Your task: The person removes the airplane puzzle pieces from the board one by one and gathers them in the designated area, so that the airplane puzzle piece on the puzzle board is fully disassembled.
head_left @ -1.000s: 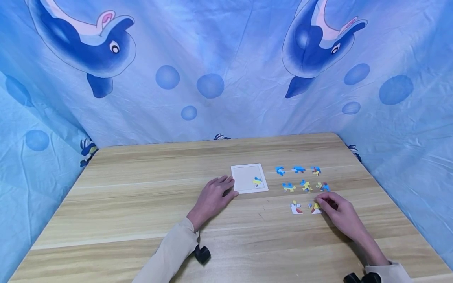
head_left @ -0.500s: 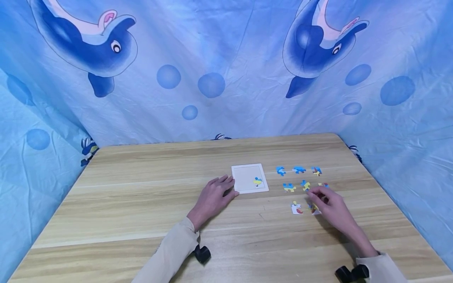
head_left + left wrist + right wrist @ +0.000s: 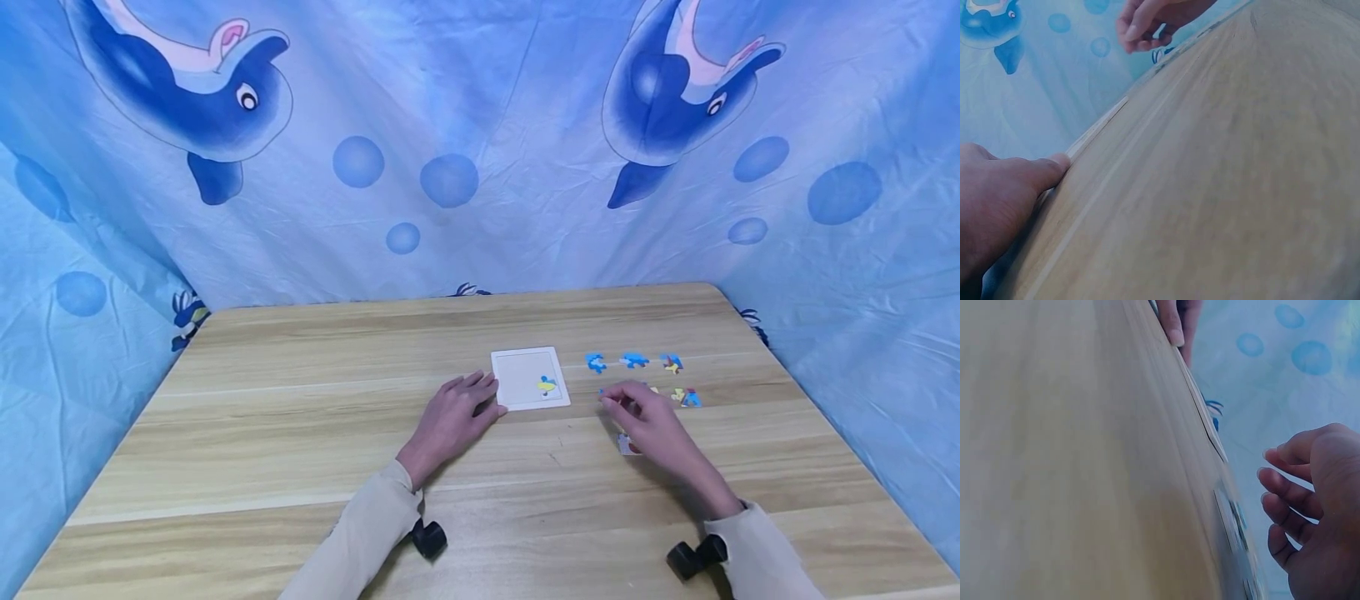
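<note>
My left hand (image 3: 453, 417) lies on the table with fingers extended, its fingertips and thumb at the left edge of a white square puzzle tray (image 3: 517, 371). One yellow-and-blue puzzle piece (image 3: 546, 386) sits in the tray's lower right corner. To the right of the tray, my right hand (image 3: 651, 423) hovers over the loose pieces, its fingers loosely curled. In the right wrist view, nothing shows between the fingers of that hand (image 3: 1316, 494). It covers part of the middle and bottom rows; a white-and-red piece (image 3: 628, 447) peeks out beneath it.
Blue puzzle pieces (image 3: 633, 360) form a row beyond the right hand, and a blue-and-yellow piece (image 3: 687, 397) lies to its right. The wooden table (image 3: 300, 400) ends at a blue curtain (image 3: 510, 225) printed with dolphins. Black wrist cameras (image 3: 429, 540) hang at the sleeves.
My right hand has moved left across the loose pieces, from the bottom right one to over the middle row's left end. The left hand and the tray have stayed put.
</note>
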Demonstrator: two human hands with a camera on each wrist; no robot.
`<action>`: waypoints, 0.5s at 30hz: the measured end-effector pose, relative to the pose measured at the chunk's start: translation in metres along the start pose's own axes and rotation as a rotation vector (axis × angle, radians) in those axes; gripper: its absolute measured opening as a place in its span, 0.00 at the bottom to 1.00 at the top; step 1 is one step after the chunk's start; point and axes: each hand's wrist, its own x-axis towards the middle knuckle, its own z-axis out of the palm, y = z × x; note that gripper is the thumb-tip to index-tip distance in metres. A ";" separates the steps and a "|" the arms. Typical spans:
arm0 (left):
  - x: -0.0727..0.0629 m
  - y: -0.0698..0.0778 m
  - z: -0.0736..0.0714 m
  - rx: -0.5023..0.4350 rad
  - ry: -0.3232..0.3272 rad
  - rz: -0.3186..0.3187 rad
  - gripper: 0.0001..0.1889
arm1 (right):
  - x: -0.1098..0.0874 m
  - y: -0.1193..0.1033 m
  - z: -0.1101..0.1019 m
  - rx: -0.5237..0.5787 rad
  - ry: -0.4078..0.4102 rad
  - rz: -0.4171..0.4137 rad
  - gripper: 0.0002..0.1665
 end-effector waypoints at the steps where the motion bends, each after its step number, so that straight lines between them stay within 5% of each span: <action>1: 0.000 0.000 0.000 0.000 -0.001 0.000 0.26 | 0.002 -0.002 0.002 -0.001 0.000 -0.011 0.06; 15: 0.000 0.000 -0.001 0.006 -0.010 -0.006 0.27 | 0.030 -0.015 0.029 -0.002 -0.057 -0.016 0.05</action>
